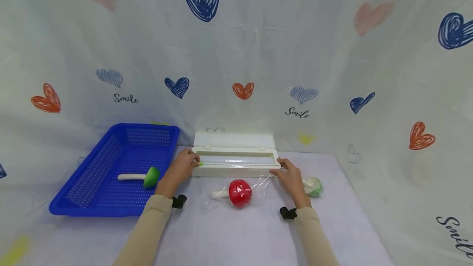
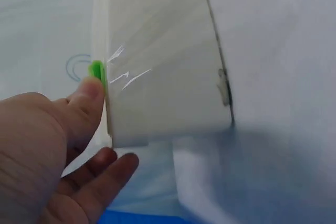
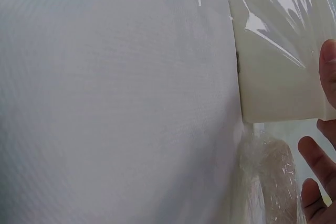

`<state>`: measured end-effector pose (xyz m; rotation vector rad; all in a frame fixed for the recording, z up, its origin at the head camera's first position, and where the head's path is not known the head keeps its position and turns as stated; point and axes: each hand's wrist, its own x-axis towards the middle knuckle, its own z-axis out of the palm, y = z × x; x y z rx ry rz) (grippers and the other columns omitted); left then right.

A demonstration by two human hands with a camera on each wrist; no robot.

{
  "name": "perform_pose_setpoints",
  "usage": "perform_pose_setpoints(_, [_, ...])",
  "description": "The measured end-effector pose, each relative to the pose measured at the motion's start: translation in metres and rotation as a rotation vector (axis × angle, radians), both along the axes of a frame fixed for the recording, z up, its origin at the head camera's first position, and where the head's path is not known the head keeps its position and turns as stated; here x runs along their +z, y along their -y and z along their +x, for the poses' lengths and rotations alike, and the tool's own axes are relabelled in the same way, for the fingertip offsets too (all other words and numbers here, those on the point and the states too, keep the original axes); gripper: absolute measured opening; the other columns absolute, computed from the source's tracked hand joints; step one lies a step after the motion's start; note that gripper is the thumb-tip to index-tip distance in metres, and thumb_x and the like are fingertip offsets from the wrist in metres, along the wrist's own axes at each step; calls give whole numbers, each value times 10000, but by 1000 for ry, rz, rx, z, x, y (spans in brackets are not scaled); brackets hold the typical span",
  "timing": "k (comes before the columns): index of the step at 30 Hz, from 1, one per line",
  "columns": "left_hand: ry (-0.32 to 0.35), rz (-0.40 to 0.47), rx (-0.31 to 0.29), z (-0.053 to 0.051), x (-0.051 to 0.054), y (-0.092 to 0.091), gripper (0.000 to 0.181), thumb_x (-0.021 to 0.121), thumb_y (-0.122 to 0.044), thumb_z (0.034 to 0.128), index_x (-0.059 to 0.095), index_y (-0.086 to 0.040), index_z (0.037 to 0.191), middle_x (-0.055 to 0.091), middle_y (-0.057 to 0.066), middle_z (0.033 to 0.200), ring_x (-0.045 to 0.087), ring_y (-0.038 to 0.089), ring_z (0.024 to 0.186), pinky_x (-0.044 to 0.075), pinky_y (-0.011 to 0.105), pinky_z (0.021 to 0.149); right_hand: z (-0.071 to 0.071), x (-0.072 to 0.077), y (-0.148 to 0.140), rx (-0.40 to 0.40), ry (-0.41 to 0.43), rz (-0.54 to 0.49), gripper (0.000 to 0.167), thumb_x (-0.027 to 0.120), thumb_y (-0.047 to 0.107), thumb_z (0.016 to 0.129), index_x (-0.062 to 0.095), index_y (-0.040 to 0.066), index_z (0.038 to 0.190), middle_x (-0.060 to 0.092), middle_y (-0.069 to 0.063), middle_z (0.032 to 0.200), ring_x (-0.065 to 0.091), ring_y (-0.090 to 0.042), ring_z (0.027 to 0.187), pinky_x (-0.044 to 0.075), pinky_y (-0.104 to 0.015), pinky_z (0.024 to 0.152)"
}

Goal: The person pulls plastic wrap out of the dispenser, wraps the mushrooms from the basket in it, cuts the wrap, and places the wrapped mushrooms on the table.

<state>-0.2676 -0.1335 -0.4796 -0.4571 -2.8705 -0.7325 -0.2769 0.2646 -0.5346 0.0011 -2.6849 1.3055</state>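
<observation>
With the white box as your clock's centre and 12 pointing away from you, black script reading "Smile" shows on the heart-printed curtain at 10 and 2 o'clock, and again low on the side toward 4, running off the picture's border.

The box lies lengthwise from 9 to 3 on the tabletop, its lid raised toward 12 and a roll of clear film inside. Your left hand grips the 9 o'clock end, thumb against a green tab at the rim. Your right hand pinches the 3 o'clock end, thumb on the film sheet drawn over the front face.

At 6, just beside the box, a red-capped mushroom lies amid clear film; you cannot tell whether it is fully wrapped. From there the tabletop spreads toward you between your sleeves. Between 3 and 4, partly behind your right hand, sits a film-wrapped green-and-white piece; a strip of surface separates it from the tabletop's slanting right edge. At 9, a blue basket holds a green-capped mushroom on its side, and its near right corner comes close to your left forearm.
</observation>
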Motion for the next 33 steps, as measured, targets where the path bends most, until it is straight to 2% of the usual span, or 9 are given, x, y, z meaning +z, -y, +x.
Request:
perform_pose_setpoints(4, [13,57,64,8,-3,9,25,680,-17,960,699,0,957,573,162,1005,595,310,919,529,448,832,0,-5,5,8,-46,0,558,865,291,839,654,82,1311,678,-174,1346,601,-377,1301,495,-540,1042])
perform_pose_setpoints(8, [22,72,201,9,-1,3,29,691,6,922,715,2,907,642,195,986,621,348,944,529,468,844,-2,-4,4,37,-72,16,551,867,261,835,650,51,1296,678,-202,1330,609,-383,1291,477,-543,1070])
perform_pose_setpoints(12, [77,115,344,12,1,2,61,669,9,907,729,-1,915,716,178,934,652,340,897,537,461,786,-2,-3,2,59,-41,21,567,849,286,853,632,72,1330,652,-192,1378,584,-383,1321,453,-560,1096])
perform_pose_setpoints(16, [149,189,406,15,2,1,105,646,-25,949,721,26,1002,733,194,986,664,339,896,548,455,768,0,2,-3,79,19,6,616,831,334,874,601,102,1397,607,-197,1438,525,-401,1375,419,-593,1118])
perform_pose_setpoints(21, [34,198,380,30,2,-9,252,711,-107,953,696,32,1164,707,245,1120,653,418,1062,523,531,898,0,8,-9,107,67,-7,640,796,373,907,573,89,1436,556,-220,1484,484,-435,1392,415,-619,1104])
perform_pose_setpoints(24, [-81,213,290,48,0,-21,276,763,-117,920,711,11,1159,703,221,1059,651,407,1017,525,520,875,-1,10,-10,123,72,-10,619,744,390,942,564,66,1438,541,-231,1495,483,-434,1397,422,-617,1098])
perform_pose_setpoints(26, [-96,230,204,62,-5,-31,235,779,-103,906,727,-8,1115,704,175,1011,656,368,980,535,490,848,1,12,-8,119,51,7,603,712,411,963,565,66,1435,535,-227,1501,484,-425,1400,429,-612,1095])
perform_pose_setpoints(30, [-38,192,73,86,-19,-49,225,821,-100,867,742,-74,1076,710,76,1027,663,285,993,563,451,867,14,16,5,81,-135,13,491,725,330,965,632,47,1356,605,-214,1423,519,-416,1359,447,-593,1072])
perform_pose_setpoints(33, [-8,168,32,95,-34,-57,269,842,-110,847,737,-113,1094,703,54,1095,648,270,1053,558,457,921,34,17,20,92,-333,-18,345,760,160,931,697,23,1241,699,-182,1276,612,-375,1242,507,-536,981])
